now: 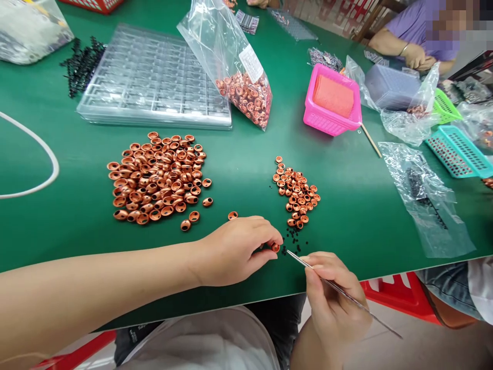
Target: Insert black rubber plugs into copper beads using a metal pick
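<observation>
Between the thumb and fingertips of my left hand (241, 250) is a small copper-coloured cup (275, 247). My right hand (337, 298) pinches metal tweezers (339, 290), whose tips point left, close to that cup and beside scattered tiny black pieces (293, 236). Just beyond the black pieces lies a small pile of copper cups (296, 192). A larger pile of copper cups (157, 177) spreads out to the left, past my left forearm. One loose cup (232, 215) rests just behind my left hand.
Stacked clear trays (154, 82), a bag of copper cups (246, 92) and a pink basket (333, 100) stand farther back on the green table (239, 154). At right are a flat plastic bag (427, 205) and a teal basket (458, 151). Another person sits at back right.
</observation>
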Motion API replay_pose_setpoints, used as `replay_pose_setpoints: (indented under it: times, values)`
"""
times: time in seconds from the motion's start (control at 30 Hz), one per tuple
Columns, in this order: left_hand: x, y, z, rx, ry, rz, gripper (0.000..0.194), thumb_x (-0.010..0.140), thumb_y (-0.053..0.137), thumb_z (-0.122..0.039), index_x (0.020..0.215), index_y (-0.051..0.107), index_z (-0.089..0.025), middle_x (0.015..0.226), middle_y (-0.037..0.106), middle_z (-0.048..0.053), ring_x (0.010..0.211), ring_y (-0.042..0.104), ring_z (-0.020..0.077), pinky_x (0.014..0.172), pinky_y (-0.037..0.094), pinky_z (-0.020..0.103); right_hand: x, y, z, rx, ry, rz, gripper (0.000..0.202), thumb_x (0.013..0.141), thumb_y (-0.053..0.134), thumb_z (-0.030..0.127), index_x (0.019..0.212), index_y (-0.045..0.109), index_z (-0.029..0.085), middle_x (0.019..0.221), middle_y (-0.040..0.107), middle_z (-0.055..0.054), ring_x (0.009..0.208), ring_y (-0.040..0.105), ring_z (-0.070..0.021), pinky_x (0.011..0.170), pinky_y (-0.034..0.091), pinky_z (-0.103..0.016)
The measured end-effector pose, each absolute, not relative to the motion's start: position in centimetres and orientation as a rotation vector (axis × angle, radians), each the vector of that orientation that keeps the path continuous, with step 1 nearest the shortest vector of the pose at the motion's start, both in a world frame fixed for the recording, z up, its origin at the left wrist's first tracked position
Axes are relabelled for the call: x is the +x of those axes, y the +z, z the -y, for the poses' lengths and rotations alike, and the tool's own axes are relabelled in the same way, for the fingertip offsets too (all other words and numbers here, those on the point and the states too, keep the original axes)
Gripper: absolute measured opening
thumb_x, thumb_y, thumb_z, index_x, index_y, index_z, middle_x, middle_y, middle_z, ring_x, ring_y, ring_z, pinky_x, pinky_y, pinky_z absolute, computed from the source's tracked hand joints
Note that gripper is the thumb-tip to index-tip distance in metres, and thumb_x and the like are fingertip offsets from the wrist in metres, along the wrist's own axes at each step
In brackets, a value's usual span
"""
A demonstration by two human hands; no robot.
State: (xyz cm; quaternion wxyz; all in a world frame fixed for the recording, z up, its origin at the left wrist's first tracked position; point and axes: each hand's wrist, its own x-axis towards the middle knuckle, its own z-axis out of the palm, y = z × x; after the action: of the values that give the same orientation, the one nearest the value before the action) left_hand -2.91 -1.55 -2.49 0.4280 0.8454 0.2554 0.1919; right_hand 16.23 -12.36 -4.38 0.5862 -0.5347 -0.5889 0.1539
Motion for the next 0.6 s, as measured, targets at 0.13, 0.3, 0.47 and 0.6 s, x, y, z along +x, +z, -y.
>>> replay_pose_setpoints:
  times: [0.13, 0.3, 0.47, 0.6]
  values:
    - [-2.89, -2.48, 1.56, 2.109, 0.480, -0.650, 0.005, 0.093, 0.060, -0.016, 0.097, 0.064, -0.017, 0.088, 0.067, 0.003, 0.083, 0.060, 0.0168, 0.072, 0.046, 0.026, 15.14, -4.72, 12.36, -1.282, 0.373, 1.387, 0.028, 0.083, 0.063, 0.003, 0.098, 0.065, 0.026, 0.088, 0.073, -0.002, 0.082, 0.070, -0.0195, 0.070, 0.059, -0.039]
    - [-2.90, -2.50, 1.58, 2.099, 0.502, -0.637, 0.006, 0.092, 0.060, -0.015, 0.096, 0.063, -0.017, 0.087, 0.066, 0.002, 0.082, 0.059, 0.0156, 0.071, 0.046, 0.024, 15.46, -4.76, 12.37, -1.272, 0.387, 1.475, 0.032, 0.082, 0.064, 0.000, 0.101, 0.064, 0.025, 0.093, 0.074, -0.003, 0.084, 0.069, -0.0189, 0.071, 0.059, -0.039]
    - [-2.93, -2.66, 1.58, 2.105, 0.531, -0.634, 0.007, 0.091, 0.061, -0.014, 0.097, 0.064, -0.015, 0.085, 0.066, 0.001, 0.080, 0.059, 0.0143, 0.070, 0.044, 0.023, 15.36, -4.72, 12.20, -1.217, 0.354, 1.494, 0.035, 0.079, 0.065, -0.006, 0.102, 0.065, 0.020, 0.095, 0.074, -0.004, 0.085, 0.069, -0.0181, 0.070, 0.059, -0.037]
    - [-2.94, -3.07, 1.62, 2.115, 0.575, -0.609, 0.007, 0.092, 0.060, -0.015, 0.098, 0.064, -0.015, 0.085, 0.066, 0.001, 0.080, 0.059, 0.0143, 0.070, 0.044, 0.023, 15.27, -4.61, 12.10, -1.204, 0.361, 1.516, 0.037, 0.077, 0.065, -0.009, 0.102, 0.065, 0.018, 0.096, 0.073, -0.004, 0.087, 0.069, -0.0181, 0.073, 0.059, -0.038]
